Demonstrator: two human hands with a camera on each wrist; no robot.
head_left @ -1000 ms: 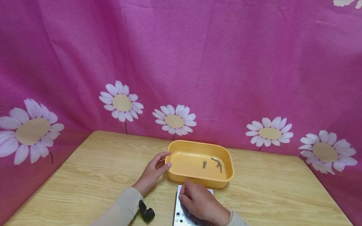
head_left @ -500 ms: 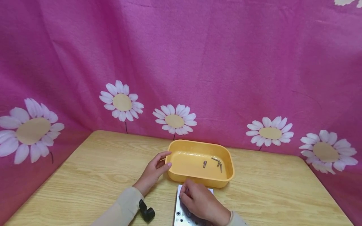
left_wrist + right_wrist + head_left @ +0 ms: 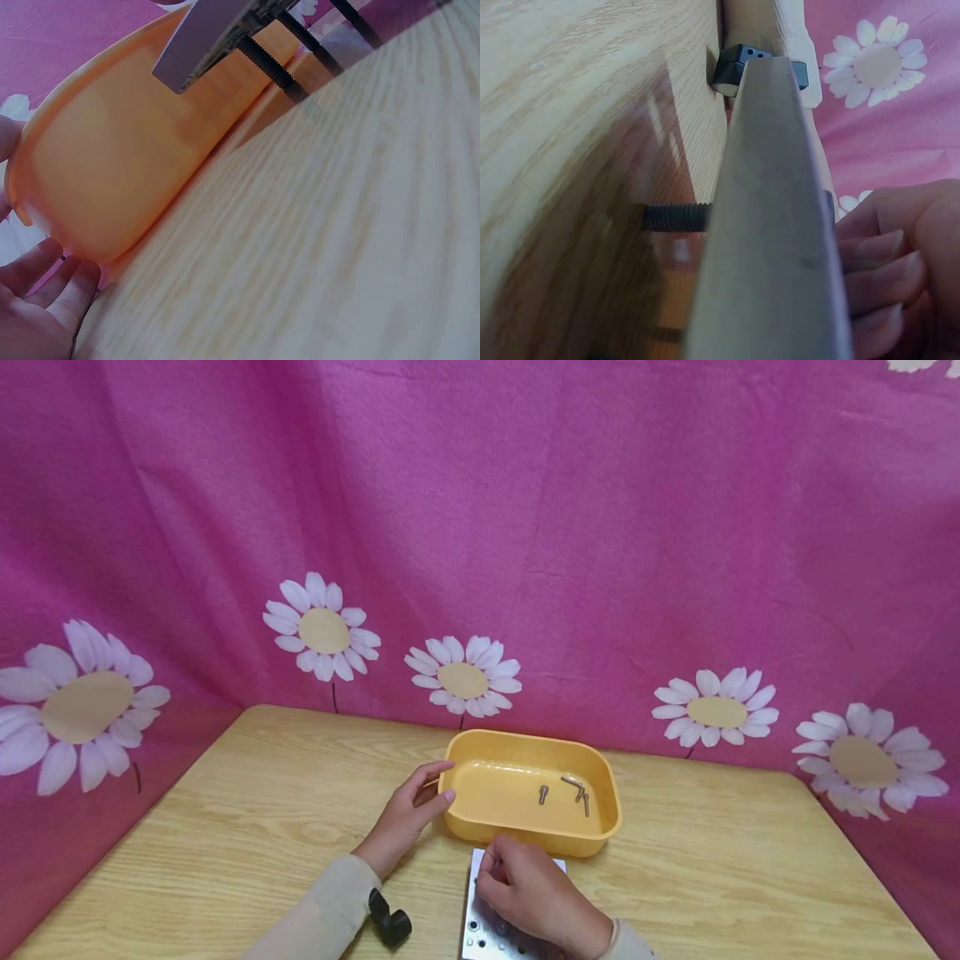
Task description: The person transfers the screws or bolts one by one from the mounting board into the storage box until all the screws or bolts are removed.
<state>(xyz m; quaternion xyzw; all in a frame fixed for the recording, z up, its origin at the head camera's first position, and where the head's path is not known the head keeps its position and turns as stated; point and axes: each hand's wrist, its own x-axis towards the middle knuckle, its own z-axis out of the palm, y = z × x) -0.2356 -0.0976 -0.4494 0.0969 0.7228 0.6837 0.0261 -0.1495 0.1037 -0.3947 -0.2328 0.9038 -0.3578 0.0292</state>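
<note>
My left hand (image 3: 401,822) holds the left end of a yellow plastic basin (image 3: 525,833), thumb at the rim. In the left wrist view its fingertips (image 3: 88,276) touch the basin's outer wall. Several metal bolts (image 3: 543,794) lie inside the basin. In front of it is a flat metal plate (image 3: 476,906) with holes. Threaded bolts (image 3: 264,61) stick out below the plate and hold it above the table. My right hand (image 3: 532,889), fingers curled, pinches a bolt at the plate's upper face; only a dark sliver of the bolt head (image 3: 829,207) shows.
The wooden table (image 3: 712,860) reaches back to a pink curtain (image 3: 600,543) printed with white flowers. A black wrist camera (image 3: 390,922) sits on my left forearm. The basin's near wall stands close to the plate's far edge.
My right hand's fingers have shifted very slightly over the plate. The left hand, the basin and the bolts in it keep their places.
</note>
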